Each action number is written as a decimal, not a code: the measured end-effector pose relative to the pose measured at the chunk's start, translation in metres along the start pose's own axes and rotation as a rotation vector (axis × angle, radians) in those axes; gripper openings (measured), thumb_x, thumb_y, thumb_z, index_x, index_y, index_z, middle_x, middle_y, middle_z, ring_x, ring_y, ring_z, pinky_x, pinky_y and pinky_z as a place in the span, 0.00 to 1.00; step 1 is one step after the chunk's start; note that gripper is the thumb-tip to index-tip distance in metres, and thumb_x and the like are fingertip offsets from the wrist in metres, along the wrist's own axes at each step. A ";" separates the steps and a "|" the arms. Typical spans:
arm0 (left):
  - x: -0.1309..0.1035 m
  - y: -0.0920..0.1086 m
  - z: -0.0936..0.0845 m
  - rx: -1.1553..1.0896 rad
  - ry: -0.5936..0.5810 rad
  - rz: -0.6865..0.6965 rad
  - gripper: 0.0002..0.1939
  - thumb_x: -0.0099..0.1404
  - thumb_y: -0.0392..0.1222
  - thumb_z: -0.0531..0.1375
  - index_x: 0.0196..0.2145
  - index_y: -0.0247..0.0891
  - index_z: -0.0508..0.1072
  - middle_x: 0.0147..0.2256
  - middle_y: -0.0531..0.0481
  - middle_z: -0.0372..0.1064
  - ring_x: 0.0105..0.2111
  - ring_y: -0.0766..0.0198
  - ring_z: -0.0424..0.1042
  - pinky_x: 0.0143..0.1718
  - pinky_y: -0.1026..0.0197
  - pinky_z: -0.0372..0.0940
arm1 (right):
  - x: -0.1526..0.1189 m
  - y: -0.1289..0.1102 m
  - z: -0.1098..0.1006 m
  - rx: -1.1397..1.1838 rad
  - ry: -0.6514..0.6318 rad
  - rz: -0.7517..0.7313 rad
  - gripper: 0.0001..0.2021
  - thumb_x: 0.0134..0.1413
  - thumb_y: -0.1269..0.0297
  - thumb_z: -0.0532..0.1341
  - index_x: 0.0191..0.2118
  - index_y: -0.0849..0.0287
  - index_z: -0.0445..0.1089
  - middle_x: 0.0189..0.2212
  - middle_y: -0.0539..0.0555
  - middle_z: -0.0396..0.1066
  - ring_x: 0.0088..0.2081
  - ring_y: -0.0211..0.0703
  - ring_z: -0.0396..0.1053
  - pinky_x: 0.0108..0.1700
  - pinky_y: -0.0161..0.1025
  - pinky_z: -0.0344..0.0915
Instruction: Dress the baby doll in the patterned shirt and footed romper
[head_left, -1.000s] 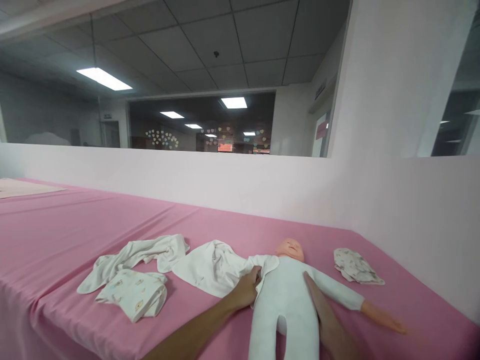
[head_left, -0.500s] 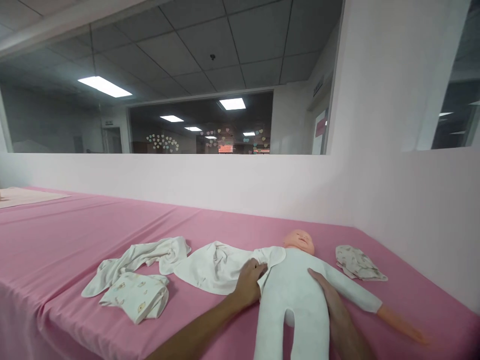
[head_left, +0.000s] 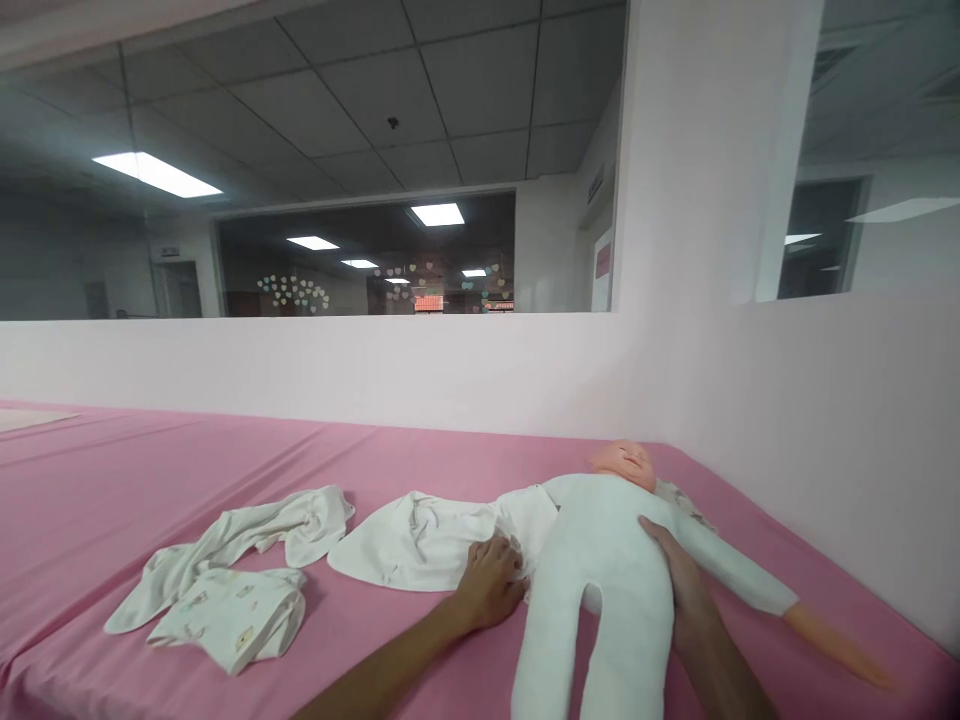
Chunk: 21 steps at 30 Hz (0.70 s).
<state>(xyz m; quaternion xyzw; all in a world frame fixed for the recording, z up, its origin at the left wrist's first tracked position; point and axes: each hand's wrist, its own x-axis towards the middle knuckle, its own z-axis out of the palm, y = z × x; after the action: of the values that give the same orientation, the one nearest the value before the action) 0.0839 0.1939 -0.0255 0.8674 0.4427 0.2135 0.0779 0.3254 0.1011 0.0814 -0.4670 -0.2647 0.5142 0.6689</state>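
A baby doll (head_left: pixel 600 540) with a white body and a pink head lies on its back on the pink cloth, legs toward me. A white baby garment (head_left: pixel 420 535) is spread along the doll's side on the left, its edge meeting the doll near the shoulder. My left hand (head_left: pixel 495 580) is closed on that garment with curled fingers, close to the doll's side. My right hand (head_left: pixel 682 580) grips the other side of the doll's torso. Its thumb lies on the front, and the other fingers are hidden.
A crumpled white cloth (head_left: pixel 247 535) and a folded printed garment (head_left: pixel 232 615) lie at the left. Another printed cloth (head_left: pixel 684 503) is partly hidden behind the doll's shoulder. The pink table cover (head_left: pixel 225 455) meets a white wall (head_left: pixel 375 370) with windows.
The view has turned right. The doll has shifted right, toward the printed cloth, hiding part of it. The garment's edge has come off the doll's chest, and my left hand is lower beside the doll.
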 end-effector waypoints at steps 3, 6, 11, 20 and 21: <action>0.004 0.008 -0.003 0.026 -0.017 0.003 0.12 0.65 0.47 0.53 0.42 0.39 0.67 0.48 0.42 0.64 0.50 0.50 0.62 0.52 0.48 0.55 | -0.008 -0.013 -0.004 0.050 0.012 0.057 0.24 0.43 0.57 0.67 0.47 0.64 0.70 0.29 0.54 0.73 0.35 0.46 0.73 0.39 0.37 0.73; 0.007 0.019 -0.002 0.061 -0.034 0.021 0.15 0.65 0.51 0.53 0.42 0.38 0.67 0.47 0.40 0.66 0.49 0.47 0.62 0.52 0.46 0.55 | -0.017 -0.022 -0.011 0.050 0.041 0.056 0.25 0.44 0.56 0.66 0.47 0.65 0.70 0.28 0.55 0.73 0.35 0.47 0.74 0.38 0.38 0.74; 0.012 0.028 0.004 0.019 -0.061 -0.009 0.13 0.66 0.47 0.51 0.39 0.35 0.68 0.41 0.36 0.70 0.46 0.45 0.66 0.51 0.44 0.55 | -0.033 -0.033 -0.023 0.038 0.093 0.021 0.24 0.44 0.57 0.66 0.47 0.66 0.70 0.27 0.55 0.73 0.35 0.47 0.74 0.38 0.38 0.74; 0.046 0.012 -0.012 -0.263 0.102 -0.237 0.08 0.65 0.40 0.52 0.29 0.37 0.66 0.32 0.47 0.71 0.32 0.59 0.69 0.34 0.59 0.60 | -0.048 -0.049 -0.039 0.061 0.157 0.018 0.25 0.43 0.57 0.67 0.49 0.63 0.70 0.29 0.54 0.73 0.33 0.47 0.73 0.37 0.38 0.73; 0.056 0.009 -0.019 -0.311 0.139 -0.281 0.09 0.66 0.41 0.52 0.29 0.37 0.65 0.31 0.48 0.71 0.31 0.61 0.68 0.32 0.60 0.60 | -0.049 -0.050 -0.041 0.064 0.166 0.012 0.25 0.43 0.57 0.67 0.49 0.62 0.70 0.28 0.54 0.73 0.32 0.46 0.73 0.37 0.38 0.73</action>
<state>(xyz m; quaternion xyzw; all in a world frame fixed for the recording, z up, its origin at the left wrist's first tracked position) 0.1113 0.2324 0.0113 0.7579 0.5253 0.3254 0.2091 0.3655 0.0390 0.1155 -0.4880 -0.1889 0.4859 0.7000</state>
